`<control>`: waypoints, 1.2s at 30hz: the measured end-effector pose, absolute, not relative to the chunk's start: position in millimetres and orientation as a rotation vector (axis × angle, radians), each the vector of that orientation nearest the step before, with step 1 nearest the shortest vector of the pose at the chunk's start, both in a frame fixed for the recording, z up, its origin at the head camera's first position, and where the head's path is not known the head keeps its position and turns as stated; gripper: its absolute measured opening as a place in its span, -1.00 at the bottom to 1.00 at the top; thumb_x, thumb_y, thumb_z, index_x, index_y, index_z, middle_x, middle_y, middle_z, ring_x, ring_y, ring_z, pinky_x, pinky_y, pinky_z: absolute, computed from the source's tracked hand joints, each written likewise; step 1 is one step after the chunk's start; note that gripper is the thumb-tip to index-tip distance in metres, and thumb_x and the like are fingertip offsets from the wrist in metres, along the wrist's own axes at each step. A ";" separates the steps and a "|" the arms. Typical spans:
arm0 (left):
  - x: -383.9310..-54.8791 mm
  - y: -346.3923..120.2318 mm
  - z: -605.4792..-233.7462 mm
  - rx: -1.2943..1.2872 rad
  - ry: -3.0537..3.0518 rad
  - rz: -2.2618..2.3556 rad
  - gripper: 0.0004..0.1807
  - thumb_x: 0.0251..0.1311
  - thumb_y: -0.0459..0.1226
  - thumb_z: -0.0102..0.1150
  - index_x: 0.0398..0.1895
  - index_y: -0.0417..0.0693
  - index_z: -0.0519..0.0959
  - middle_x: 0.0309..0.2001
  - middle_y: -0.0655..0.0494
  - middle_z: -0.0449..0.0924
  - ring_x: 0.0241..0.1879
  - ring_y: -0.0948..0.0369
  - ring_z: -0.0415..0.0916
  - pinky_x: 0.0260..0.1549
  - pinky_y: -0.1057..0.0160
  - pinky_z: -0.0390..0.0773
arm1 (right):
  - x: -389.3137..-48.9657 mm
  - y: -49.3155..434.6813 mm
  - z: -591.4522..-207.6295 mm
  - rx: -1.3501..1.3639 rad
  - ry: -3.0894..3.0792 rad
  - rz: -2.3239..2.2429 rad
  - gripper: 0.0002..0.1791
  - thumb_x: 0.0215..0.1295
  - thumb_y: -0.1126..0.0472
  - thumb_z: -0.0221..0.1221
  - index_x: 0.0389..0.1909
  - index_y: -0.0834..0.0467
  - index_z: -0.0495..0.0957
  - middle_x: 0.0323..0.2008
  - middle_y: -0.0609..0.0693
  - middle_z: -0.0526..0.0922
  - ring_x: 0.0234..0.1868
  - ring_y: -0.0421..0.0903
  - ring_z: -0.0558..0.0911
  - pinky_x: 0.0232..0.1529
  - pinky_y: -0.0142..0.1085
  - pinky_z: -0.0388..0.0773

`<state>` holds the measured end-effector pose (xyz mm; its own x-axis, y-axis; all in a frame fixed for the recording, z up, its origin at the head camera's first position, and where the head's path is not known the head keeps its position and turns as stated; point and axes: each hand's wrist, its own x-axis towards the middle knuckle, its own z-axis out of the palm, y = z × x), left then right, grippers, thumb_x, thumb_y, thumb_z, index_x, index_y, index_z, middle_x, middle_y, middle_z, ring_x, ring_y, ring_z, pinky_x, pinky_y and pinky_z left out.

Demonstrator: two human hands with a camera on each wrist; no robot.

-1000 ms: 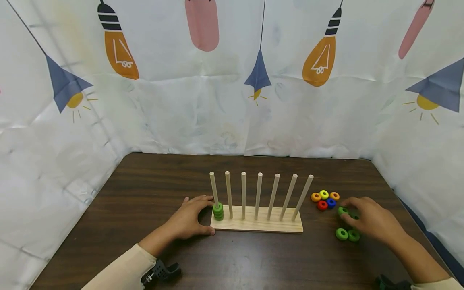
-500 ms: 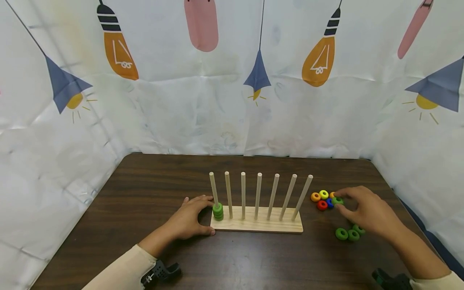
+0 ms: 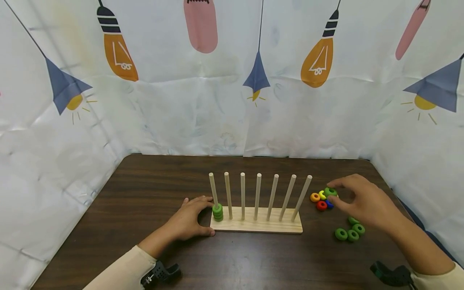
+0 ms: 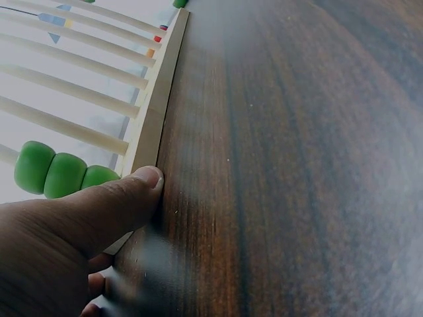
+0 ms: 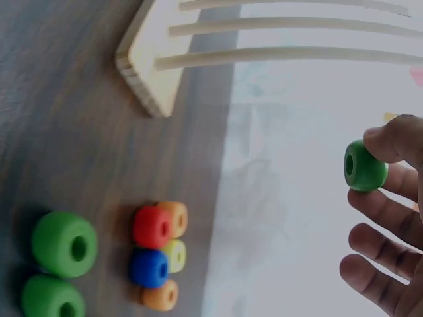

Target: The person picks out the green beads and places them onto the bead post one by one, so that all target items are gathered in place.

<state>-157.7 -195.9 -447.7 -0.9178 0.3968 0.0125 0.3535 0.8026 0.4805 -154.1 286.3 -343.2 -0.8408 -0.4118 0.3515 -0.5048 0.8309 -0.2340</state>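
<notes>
A pale wooden base (image 3: 250,225) with several upright pegs (image 3: 258,197) stands on the dark table. Green beads (image 3: 218,212) are stacked on its leftmost peg; three show in the left wrist view, where the thumb (image 4: 142,181) lies along the base's front edge. My left hand (image 3: 190,217) grips the base's left end between thumb and fingers. Above the table at the right, my right hand (image 3: 366,201) pinches a green bead (image 5: 365,166) between thumb and forefinger. In the right wrist view its other fingers are spread apart, and the bead's hole faces left.
Several loose green beads (image 3: 353,235) lie on the table right of the base. Behind them a cluster holds a red bead (image 3: 321,206), a blue bead (image 5: 148,268), a yellow bead (image 5: 174,255) and orange beads (image 3: 315,197). A patterned white sheet (image 3: 174,117) hangs behind the table.
My right hand has picked a green bead from the loose green group and carried it up and left, over the coloured cluster. The left hand stays on the base.
</notes>
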 end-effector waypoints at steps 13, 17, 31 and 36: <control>-157.6 -195.4 -446.5 0.609 2.897 0.745 -0.18 -0.13 0.05 0.66 0.25 0.01 0.58 0.42 0.02 0.41 0.49 -0.08 0.20 0.40 -0.42 -0.10 | -153.7 274.7 -315.0 0.764 -2.663 0.465 -0.63 0.11 0.15 0.53 -0.04 0.02 0.72 -0.12 -0.12 0.69 -0.14 -0.07 0.61 -0.26 -0.12 0.55; -157.6 -195.4 -446.7 0.608 2.899 0.743 -0.18 -0.13 0.04 0.66 0.25 0.00 0.58 0.42 0.01 0.41 0.49 -0.08 0.20 0.40 -0.42 -0.09 | -154.9 272.3 -310.0 0.803 -2.621 0.469 -0.62 0.07 0.19 0.54 -0.05 0.02 0.72 -0.12 -0.15 0.69 -0.19 -0.14 0.56 -0.29 -0.22 0.50; -156.5 -195.5 -446.0 0.606 2.895 0.748 -0.18 -0.12 0.04 0.66 0.26 0.00 0.58 0.43 -0.01 0.39 0.49 -0.09 0.19 0.40 -0.43 -0.10 | -154.4 264.6 -294.3 0.851 -2.551 0.461 -0.59 0.02 0.20 0.56 -0.06 -0.03 0.73 -0.13 -0.22 0.69 -0.27 -0.27 0.48 -0.31 -0.32 0.48; -156.3 -195.4 -445.6 0.612 2.895 0.751 -0.18 -0.12 0.04 0.66 0.26 -0.01 0.58 0.43 -0.01 0.40 0.49 -0.09 0.19 0.39 -0.44 -0.10 | -153.1 261.3 -287.9 0.861 -2.555 0.486 -0.58 0.03 0.22 0.56 -0.04 -0.01 0.73 -0.11 -0.21 0.69 -0.25 -0.26 0.51 -0.28 -0.33 0.51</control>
